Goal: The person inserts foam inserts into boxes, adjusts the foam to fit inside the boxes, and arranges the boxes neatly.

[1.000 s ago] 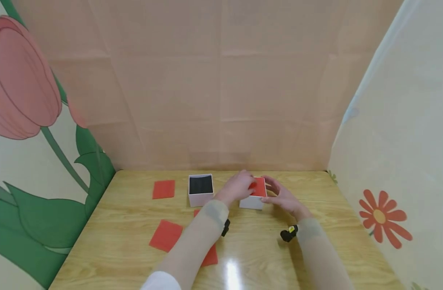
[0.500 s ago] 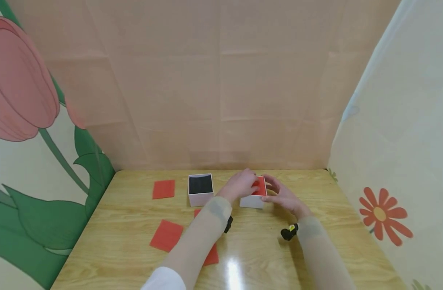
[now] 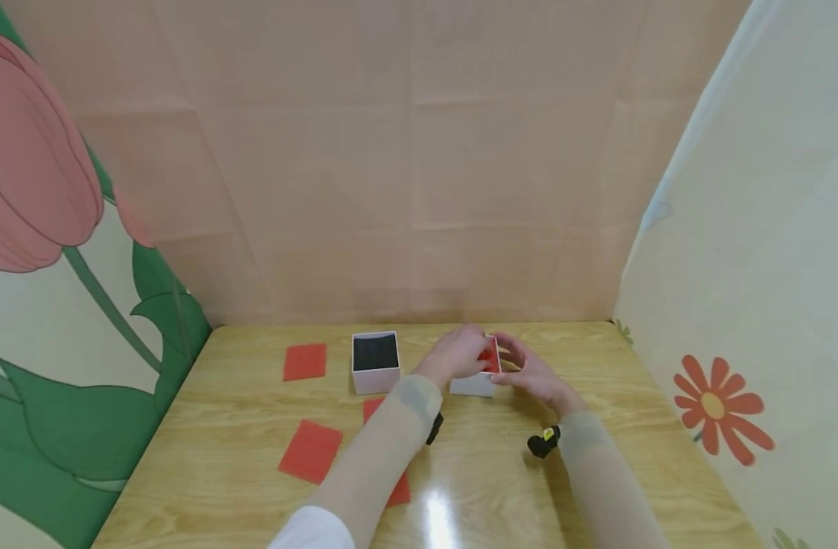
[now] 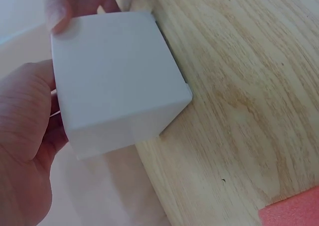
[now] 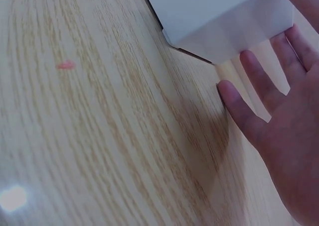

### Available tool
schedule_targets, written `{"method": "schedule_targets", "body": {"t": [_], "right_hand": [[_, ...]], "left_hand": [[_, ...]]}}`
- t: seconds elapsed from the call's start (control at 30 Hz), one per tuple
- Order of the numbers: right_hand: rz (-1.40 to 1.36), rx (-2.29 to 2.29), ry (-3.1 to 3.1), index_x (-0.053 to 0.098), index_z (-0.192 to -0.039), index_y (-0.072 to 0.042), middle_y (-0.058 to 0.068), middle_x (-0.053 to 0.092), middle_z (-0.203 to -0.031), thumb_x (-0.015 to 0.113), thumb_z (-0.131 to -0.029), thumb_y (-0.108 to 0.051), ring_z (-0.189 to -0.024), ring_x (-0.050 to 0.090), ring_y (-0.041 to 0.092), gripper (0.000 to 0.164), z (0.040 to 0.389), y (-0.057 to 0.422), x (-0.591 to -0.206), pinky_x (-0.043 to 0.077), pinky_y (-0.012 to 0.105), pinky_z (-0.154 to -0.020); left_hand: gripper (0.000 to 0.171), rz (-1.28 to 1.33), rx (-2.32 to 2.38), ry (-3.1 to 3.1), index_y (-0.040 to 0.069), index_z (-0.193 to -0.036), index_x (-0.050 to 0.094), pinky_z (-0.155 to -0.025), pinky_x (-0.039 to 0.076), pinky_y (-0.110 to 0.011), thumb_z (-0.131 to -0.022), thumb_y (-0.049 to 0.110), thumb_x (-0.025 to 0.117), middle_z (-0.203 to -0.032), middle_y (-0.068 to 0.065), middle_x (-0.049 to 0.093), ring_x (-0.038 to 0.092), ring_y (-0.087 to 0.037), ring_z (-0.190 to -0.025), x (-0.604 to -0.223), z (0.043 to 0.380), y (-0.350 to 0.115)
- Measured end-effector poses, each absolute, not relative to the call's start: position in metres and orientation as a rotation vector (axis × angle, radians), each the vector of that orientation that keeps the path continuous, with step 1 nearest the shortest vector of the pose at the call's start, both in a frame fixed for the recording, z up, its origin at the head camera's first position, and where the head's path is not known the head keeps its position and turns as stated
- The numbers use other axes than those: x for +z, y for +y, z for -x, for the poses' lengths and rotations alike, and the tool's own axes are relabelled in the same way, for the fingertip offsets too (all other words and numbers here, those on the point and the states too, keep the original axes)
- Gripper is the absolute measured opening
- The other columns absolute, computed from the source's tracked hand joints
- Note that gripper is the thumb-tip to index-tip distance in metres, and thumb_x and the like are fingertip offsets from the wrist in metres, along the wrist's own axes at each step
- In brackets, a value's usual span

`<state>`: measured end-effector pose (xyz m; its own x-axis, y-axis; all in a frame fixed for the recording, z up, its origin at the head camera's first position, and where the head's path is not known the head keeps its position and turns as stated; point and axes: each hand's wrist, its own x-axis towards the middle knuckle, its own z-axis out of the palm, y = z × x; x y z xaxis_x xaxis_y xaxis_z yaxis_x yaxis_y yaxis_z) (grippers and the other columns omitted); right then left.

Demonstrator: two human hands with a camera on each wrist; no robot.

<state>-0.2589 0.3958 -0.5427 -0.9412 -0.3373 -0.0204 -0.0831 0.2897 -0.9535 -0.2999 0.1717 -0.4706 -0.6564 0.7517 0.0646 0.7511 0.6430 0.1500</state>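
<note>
Hands [image 3: 456, 354] [image 3: 532, 375] at white box [image 3: 472, 386]

I saw one box [image 3: 472, 386] between the left hand [image 3: 461, 353] and the right hand [image 3: 535, 377]; left of the left hand stood a second box [image 3: 377, 381], then a foam square [image 3: 305, 361].

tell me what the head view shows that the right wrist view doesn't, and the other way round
Only the head view: the left hand, the red sheet in the white box, the box with the black inside, the red squares lying on the table, and the printed flower.

Only the right wrist view: a small red speck on the table, not discernible from the head, and the palm side of the right hand.

Both: the white box, the right hand at it, and the wood-grain table with a bright glare spot.
</note>
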Motion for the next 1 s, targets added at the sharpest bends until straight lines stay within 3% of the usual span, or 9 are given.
{"method": "schedule_targets", "body": {"t": [0.27,0.57,0.83,1.0], "right_hand": [[0.339,-1.687,2.347,0.024,-0.171,-0.022,0.005,0.026,-0.175,0.086,-0.093,-0.023,-0.156,0.03,0.044,0.099,0.256,0.398,-0.549,0.028,0.069,-0.122],[0.351,-1.69,2.36,0.022,-0.171,-0.016,0.007,0.027,-0.175,0.086,-0.094,-0.024,-0.156,0.029,0.046,0.101,0.255,0.4,-0.549,0.026,0.072,-0.121],[0.323,-1.663,2.383,0.024,-0.171,-0.022,0.004,0.026,-0.175,0.086,-0.093,-0.029,-0.157,0.029,0.043,0.1,0.258,0.401,-0.547,0.027,0.071,-0.122],[0.314,-1.663,2.373,0.023,-0.171,-0.02,0.003,0.027,-0.175,0.087,-0.092,-0.029,-0.157,0.03,0.042,0.102,0.258,0.399,-0.547,0.027,0.071,-0.122]], "left_hand": [[0.006,-1.263,0.299,2.793,0.031,-0.103,0.081,-0.082,0.051,-0.023,-0.1,0.035,0.078,-0.099,0.01,0.061,0.055,-0.008,-0.09,-0.477,0.301,0.175],[0.013,-1.308,0.229,2.779,0.03,-0.094,0.082,-0.078,0.052,-0.024,-0.104,0.027,0.074,-0.09,0.011,0.063,0.058,-0.009,-0.084,-0.473,0.301,0.179],[0.009,-1.344,0.149,2.811,0.023,-0.109,0.079,-0.073,0.05,-0.024,-0.103,0.02,0.072,-0.096,0.009,0.067,0.059,-0.009,-0.085,-0.464,0.307,0.175],[0.007,-1.318,0.138,2.846,0.02,-0.103,0.076,-0.072,0.05,-0.026,-0.104,0.018,0.069,-0.094,0.008,0.065,0.059,-0.011,-0.081,-0.464,0.305,0.173]]}}
